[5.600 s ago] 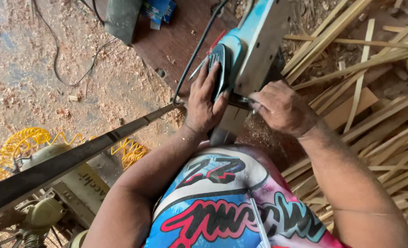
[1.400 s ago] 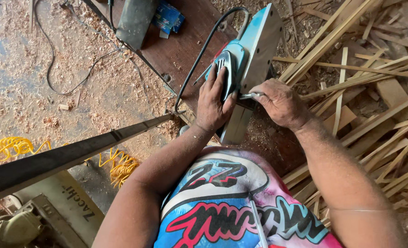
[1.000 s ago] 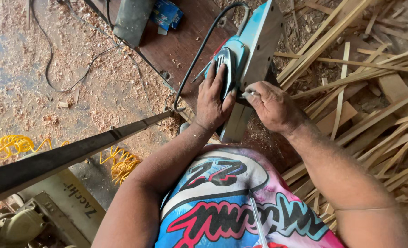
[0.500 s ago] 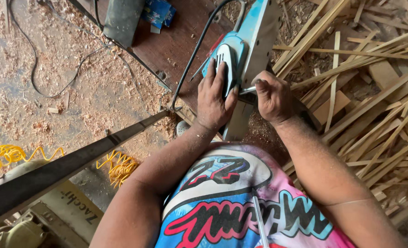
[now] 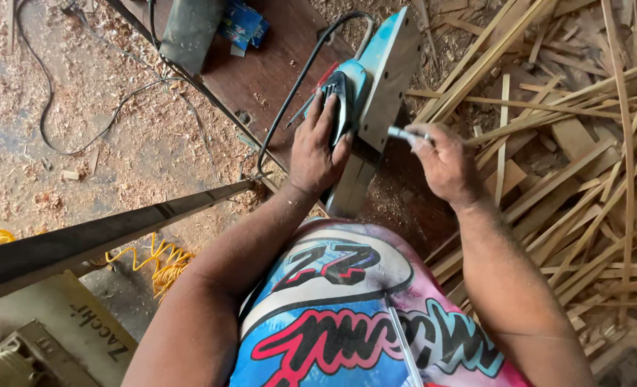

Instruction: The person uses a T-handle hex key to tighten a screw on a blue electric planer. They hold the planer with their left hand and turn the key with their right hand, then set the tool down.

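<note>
At the upper middle of the frame, the left hand [image 5: 317, 152] grips an upturned planer [image 5: 372, 93]; the right hand's [image 5: 444, 163] fingers pinch a small metal tool [image 5: 403, 134] against its base, apparently mid-adjustment, needing careful turning.

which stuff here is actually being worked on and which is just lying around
In hand: electric planer, steadied by left hand; thin metal tool gripped in right hand.

Lying about: wood strips, yellow coiled hose, loose black cable, sawdust.

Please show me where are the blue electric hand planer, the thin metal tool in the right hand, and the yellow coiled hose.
blue electric hand planer [image 5: 386, 86], head view, on its flat grey sole plate.
thin metal tool [image 5: 402, 134], head view, on the bare shaft beside the right hand.
yellow coiled hose [image 5: 162, 261], head view, on the coils on the floor.
</note>
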